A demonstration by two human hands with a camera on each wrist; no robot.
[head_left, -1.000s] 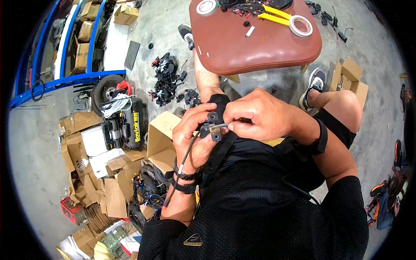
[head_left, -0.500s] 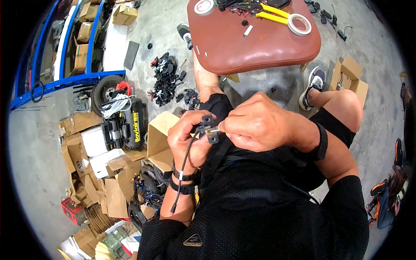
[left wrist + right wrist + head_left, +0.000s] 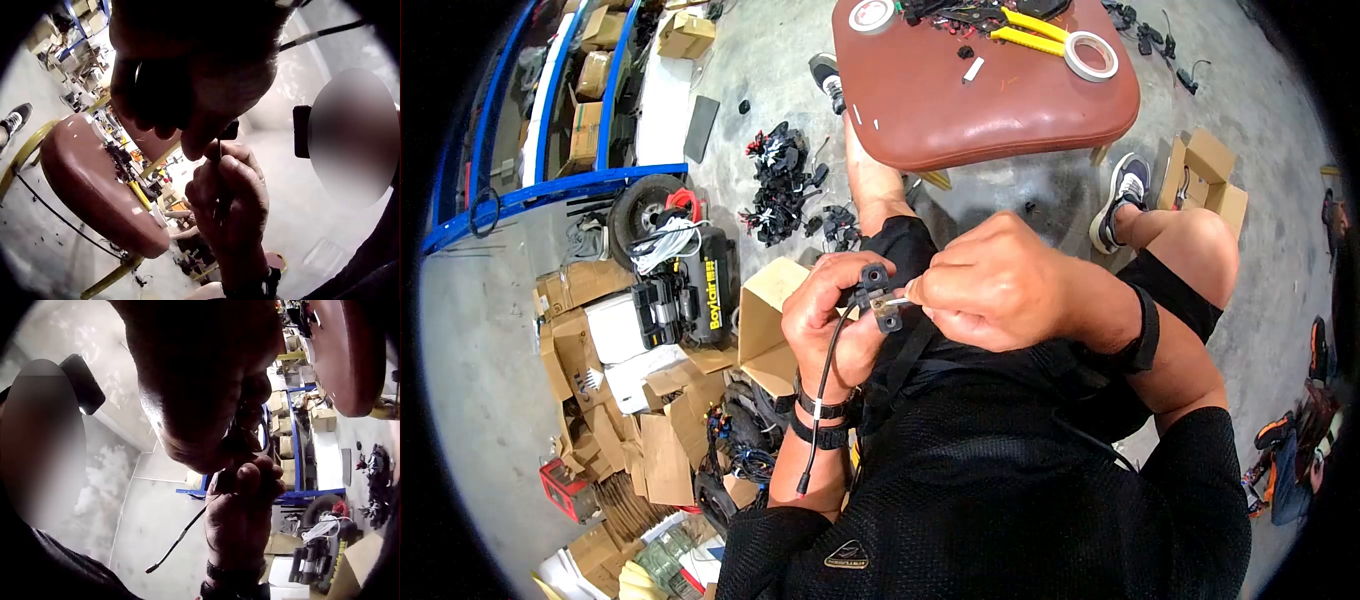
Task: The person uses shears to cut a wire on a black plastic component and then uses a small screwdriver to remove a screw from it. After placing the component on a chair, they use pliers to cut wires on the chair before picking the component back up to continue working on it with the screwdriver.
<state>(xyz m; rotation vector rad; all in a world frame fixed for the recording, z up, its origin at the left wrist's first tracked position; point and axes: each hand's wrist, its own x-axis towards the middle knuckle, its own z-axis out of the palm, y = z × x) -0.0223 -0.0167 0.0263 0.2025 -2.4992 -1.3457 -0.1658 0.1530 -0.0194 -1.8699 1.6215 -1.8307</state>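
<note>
Now shifted leftward, left hand (image 3: 832, 318) grips black part (image 3: 888, 318), right hand (image 3: 998, 285) pinching thin rod (image 3: 899, 301).

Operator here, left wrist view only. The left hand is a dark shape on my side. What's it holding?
Observer: The head view shows the left hand gripping a small black part with a hole near each end.
Operator: Copy. I get a bit of cable top right. Where does its loose end go?
Observer: In the head view, the cable runs across the wristbands and ends in a reddish tip.
Operator: Anything beside that hand I can't see?
Observer: An open cardboard box, just left of the hand in the head view.
</note>
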